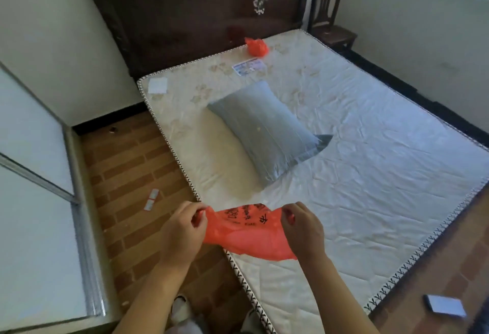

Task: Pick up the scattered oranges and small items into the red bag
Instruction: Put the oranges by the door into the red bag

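Bag (247,230) of thin red plastic with black print hangs stretched between two hands above the near corner of a bare mattress (357,164). The left hand (182,230) and right hand (301,227) each pinch one end of its upper edge with curled fingers and thumb. No oranges can be made out; the mouth does not look open yet. The step in hand appears to be parting the film, best done by rubbing the two layers apart at the rim and drawing the hands apart gently so the plastic does not tear. A grey pillow (267,129) lies mid-mattress, a second knotted red bundle (256,46) near the headboard (198,10), paper scraps (151,199) on the brick-pattern floor (137,164).
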